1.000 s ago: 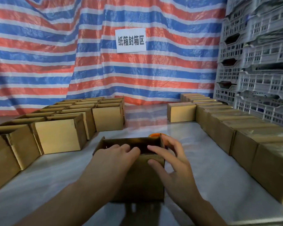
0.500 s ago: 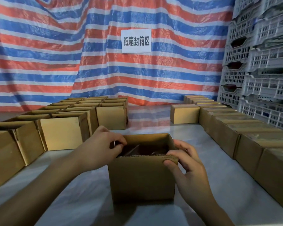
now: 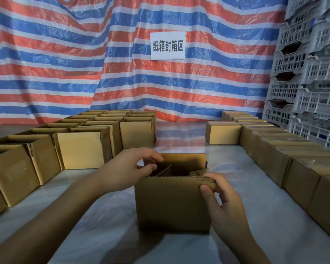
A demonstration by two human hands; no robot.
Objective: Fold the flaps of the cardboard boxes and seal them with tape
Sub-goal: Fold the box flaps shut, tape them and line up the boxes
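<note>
Centrally, squarish corrugated cardboard box (image 3: pixel 171 204), gripped by left hand (image 3: pixel 129 169), right hand (image 3: pixel 224 203).

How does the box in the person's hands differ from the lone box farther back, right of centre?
The near box is open, flaps up; the far box is closed flat. The near box is held, left hand at its left flap, right hand pinching its front rim; the far box is untouched. The near box stands alone; the far box sits beside a row of boxes. Both are brown cardboard.
</note>
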